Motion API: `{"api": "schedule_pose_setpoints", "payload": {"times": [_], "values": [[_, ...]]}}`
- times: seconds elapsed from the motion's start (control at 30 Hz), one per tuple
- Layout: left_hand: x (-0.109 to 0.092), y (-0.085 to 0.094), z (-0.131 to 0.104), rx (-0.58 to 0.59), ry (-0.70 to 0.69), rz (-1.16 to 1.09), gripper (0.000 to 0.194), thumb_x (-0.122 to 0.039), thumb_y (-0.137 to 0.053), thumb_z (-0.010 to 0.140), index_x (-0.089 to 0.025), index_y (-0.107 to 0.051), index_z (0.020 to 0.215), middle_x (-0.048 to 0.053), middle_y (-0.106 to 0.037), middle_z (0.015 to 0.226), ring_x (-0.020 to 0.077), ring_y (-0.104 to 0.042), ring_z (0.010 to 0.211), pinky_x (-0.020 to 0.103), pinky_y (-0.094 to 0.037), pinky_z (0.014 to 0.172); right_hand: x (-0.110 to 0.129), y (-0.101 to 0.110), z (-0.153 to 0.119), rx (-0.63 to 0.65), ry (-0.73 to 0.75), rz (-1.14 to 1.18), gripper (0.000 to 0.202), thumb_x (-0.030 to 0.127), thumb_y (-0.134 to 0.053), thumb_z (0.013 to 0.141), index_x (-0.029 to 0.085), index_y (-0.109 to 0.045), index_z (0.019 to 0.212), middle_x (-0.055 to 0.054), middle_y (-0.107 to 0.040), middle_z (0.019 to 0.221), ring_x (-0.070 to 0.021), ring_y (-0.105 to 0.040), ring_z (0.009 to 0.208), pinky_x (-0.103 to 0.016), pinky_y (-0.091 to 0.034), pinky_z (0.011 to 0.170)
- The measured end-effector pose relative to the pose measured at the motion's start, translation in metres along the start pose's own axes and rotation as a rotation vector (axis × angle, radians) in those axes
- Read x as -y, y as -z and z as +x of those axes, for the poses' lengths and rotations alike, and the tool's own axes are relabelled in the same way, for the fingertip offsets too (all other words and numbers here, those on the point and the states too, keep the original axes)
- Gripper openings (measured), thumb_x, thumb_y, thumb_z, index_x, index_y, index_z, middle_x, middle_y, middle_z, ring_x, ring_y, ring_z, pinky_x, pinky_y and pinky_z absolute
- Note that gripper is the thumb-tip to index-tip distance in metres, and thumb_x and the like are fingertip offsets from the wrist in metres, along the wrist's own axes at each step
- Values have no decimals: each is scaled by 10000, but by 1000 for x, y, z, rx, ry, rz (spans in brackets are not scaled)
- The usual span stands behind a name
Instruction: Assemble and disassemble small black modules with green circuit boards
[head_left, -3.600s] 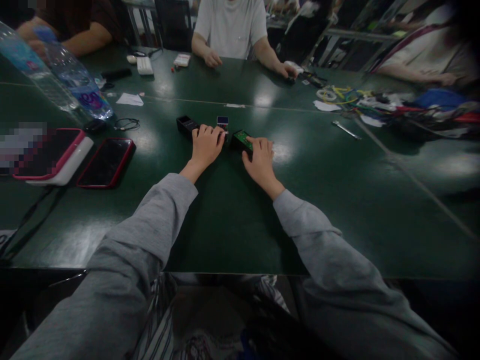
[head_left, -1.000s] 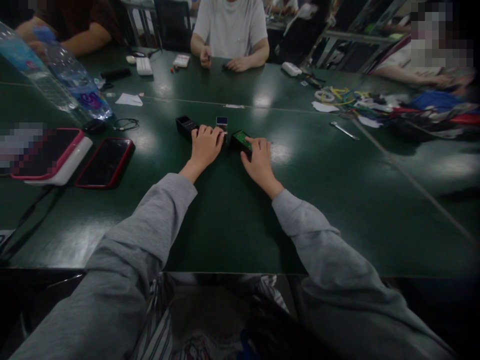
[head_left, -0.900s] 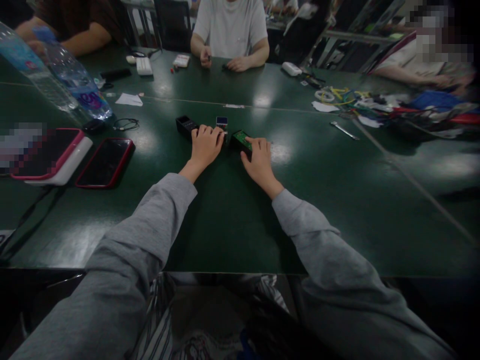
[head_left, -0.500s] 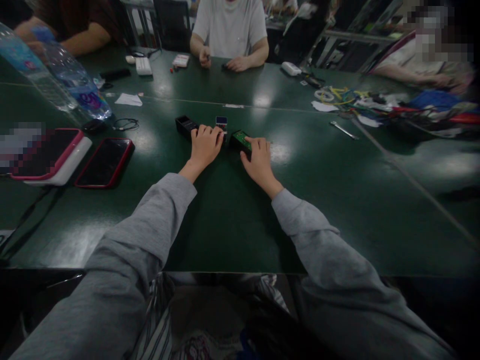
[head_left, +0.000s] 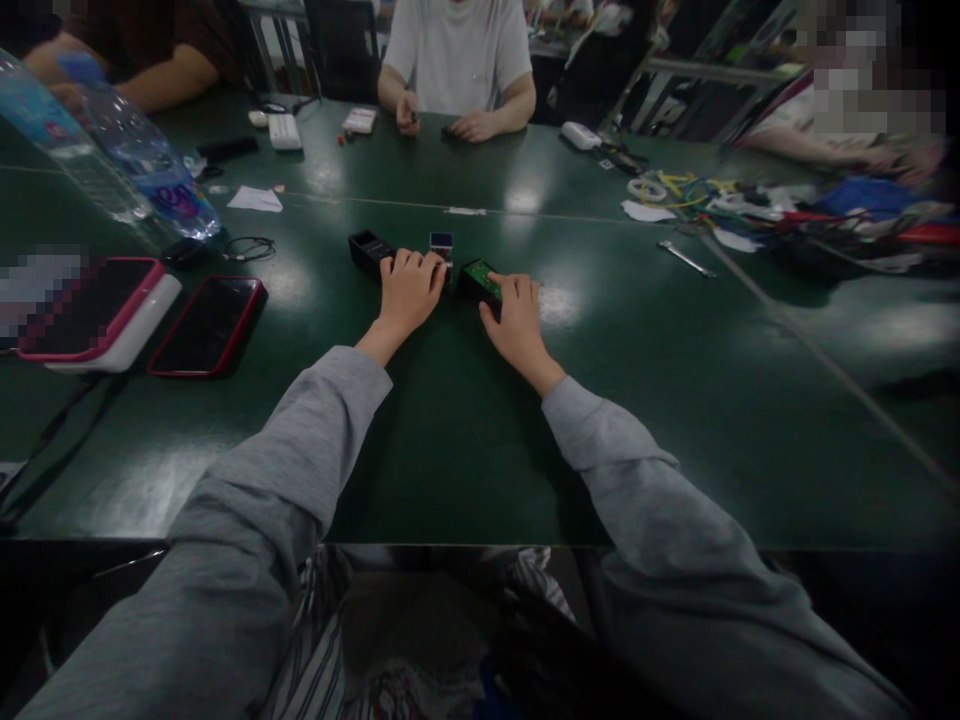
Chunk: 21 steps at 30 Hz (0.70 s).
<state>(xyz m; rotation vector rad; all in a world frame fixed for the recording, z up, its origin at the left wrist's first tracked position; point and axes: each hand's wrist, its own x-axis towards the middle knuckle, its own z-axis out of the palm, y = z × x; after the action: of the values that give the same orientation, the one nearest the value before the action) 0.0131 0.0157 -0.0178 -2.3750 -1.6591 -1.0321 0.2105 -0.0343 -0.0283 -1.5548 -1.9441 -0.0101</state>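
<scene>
My left hand (head_left: 409,292) is closed, with thumb and fingertips gathered at the near edge of a small module with a dark screen (head_left: 442,241). Its fingers hide the module's lower part. Just left of those fingers lies a black plastic housing (head_left: 369,252). My right hand (head_left: 516,312) grips a black case holding a green circuit board (head_left: 475,270), fingers over the board and thumb at the near side. Part of the board is covered by that hand. Both hands rest low over the green table (head_left: 450,430), a short gap between them.
At left are a phone in a red case (head_left: 210,325), a pink-edged device (head_left: 97,310), a thin cable loop (head_left: 250,247) and a water bottle (head_left: 150,165). Rightward lie a wrench (head_left: 686,259) and tangled wires (head_left: 697,195). A person in white (head_left: 461,60) sits opposite.
</scene>
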Motion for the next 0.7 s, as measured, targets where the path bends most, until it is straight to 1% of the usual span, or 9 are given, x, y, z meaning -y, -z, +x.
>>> {"api": "schedule_pose_setpoints", "payload": {"times": [0.13,0.27,0.4,0.57,0.7], "values": [[-2,2,0,25,14,6,490,-452,-258,1068,-213,-670,1183,169,-707,1200,383,-541,1242,571,-333,1025,-1,0,1,22,-3,-14,519,198,-561,915,180,-482,1428,-185,-484,1344,-401,-444,1323,-668,-436,1096],[-5,4,0,36,29,16,490,-448,-257,1066,-220,-673,1186,164,-709,1197,382,-536,1258,573,-331,1035,-2,0,1,36,-2,-31,542,203,-570,911,206,-465,1442,-174,-479,1354,-404,-443,1330,-690,-431,1093],[-8,8,0,49,38,15,499,-455,-248,1066,-223,-664,1217,160,-713,1207,378,-525,1281,572,-331,1049,0,2,1,48,-16,-46,569,182,-591,893,197,-465,1447,-175,-475,1362,-402,-441,1332,-678,-434,1098],[-12,14,-1,93,54,36,521,-463,-226,1067,-221,-650,1247,157,-703,1248,374,-515,1305,566,-325,1065,3,3,1,55,-29,-50,550,179,-576,906,195,-469,1446,-172,-477,1366,-392,-443,1333,-665,-441,1100],[-10,12,-1,87,55,47,520,-467,-225,1069,-223,-643,1259,149,-706,1251,367,-517,1301,557,-331,1066,2,3,0,49,-26,-52,527,188,-553,923,189,-468,1443,-179,-480,1373,-390,-452,1325,-670,-447,1089]]}}
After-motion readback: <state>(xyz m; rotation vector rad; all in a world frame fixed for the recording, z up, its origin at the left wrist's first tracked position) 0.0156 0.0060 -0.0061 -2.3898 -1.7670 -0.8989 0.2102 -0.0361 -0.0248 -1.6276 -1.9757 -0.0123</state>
